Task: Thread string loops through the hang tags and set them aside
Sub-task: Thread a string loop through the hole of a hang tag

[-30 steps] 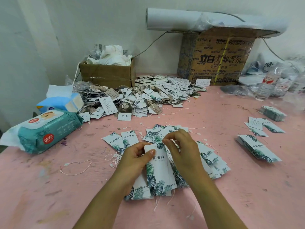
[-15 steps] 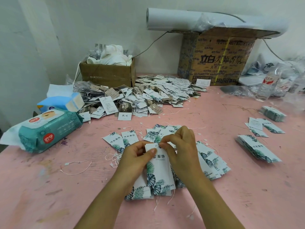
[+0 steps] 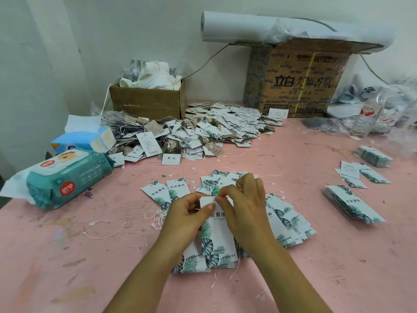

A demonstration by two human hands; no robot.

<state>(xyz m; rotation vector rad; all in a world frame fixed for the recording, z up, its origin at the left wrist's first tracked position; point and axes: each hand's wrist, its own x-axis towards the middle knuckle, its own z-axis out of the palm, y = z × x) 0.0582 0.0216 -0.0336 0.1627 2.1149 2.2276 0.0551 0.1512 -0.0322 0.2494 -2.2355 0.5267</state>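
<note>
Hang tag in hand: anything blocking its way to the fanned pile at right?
Nothing visible does. Left hand holds the hang tag, right hand pinches its top; the fanned pile lies directly beside.

**Q:** Fig. 1. Where does the single view look from?
**A:** From the person's head, above the near side of the pink table point(image 3: 67, 256). It faces forward and steeply down.

**Q:** How near is it to the work?
**A:** Close. Both forearms enter from the bottom edge. The left hand point(image 3: 187, 219) and right hand point(image 3: 246, 206) meet on a hang tag point(image 3: 214, 236) at mid-frame, just below the lens.

**Q:** How much does the field take in?
**A:** It is wide-angle. It spans from the wipes pack point(image 3: 67, 177) at the left edge across to the right edge. In depth it reaches the printed carton point(image 3: 300, 80) against the far wall point(image 3: 112, 30).
</note>
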